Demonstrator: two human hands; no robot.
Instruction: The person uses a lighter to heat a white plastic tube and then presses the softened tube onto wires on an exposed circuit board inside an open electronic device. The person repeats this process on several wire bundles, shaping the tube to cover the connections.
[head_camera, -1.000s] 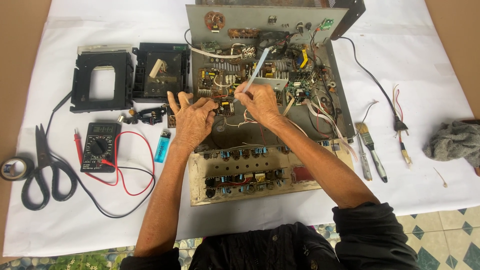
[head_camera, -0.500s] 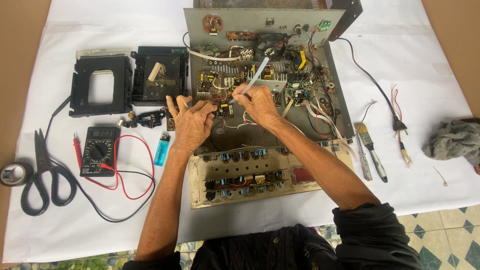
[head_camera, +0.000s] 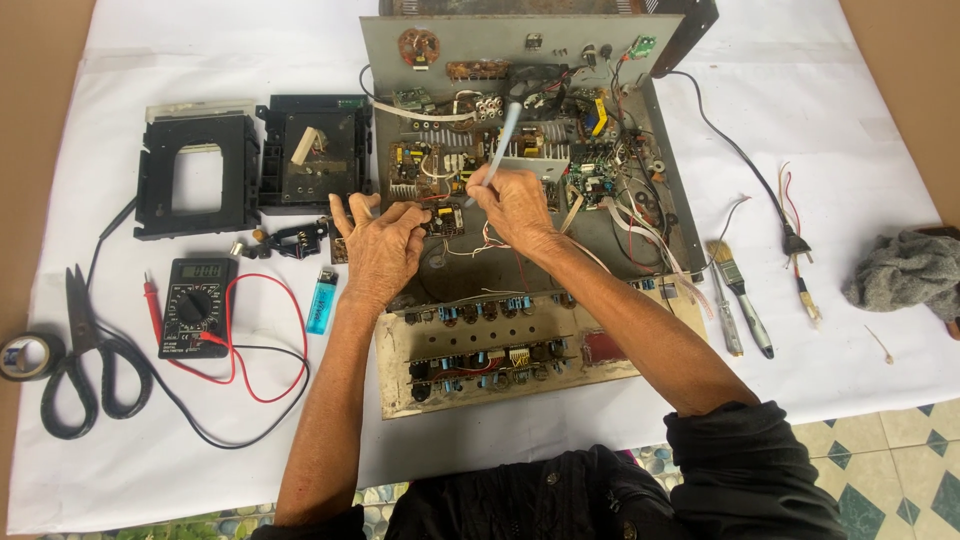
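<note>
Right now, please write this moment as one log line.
left hand: on small board | right hand: holds white tool | open chassis

Home electronics repair spot: white sheet (head_camera: 560, 60) over tiled floor (head_camera: 900, 450), multimeter (head_camera: 196, 305), opened amplifier chassis (head_camera: 520, 45).

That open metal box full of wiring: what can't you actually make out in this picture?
- Tip of the pale tool held by the right hand: head view, hidden by the hand.
- The part the left hand pinches: covered by its fingers.
- Small parts inside the metal chassis: too small to identify.
- Chassis's far end: cut off by the top edge.
- Tape roll: partly cut off by the left edge.
</note>
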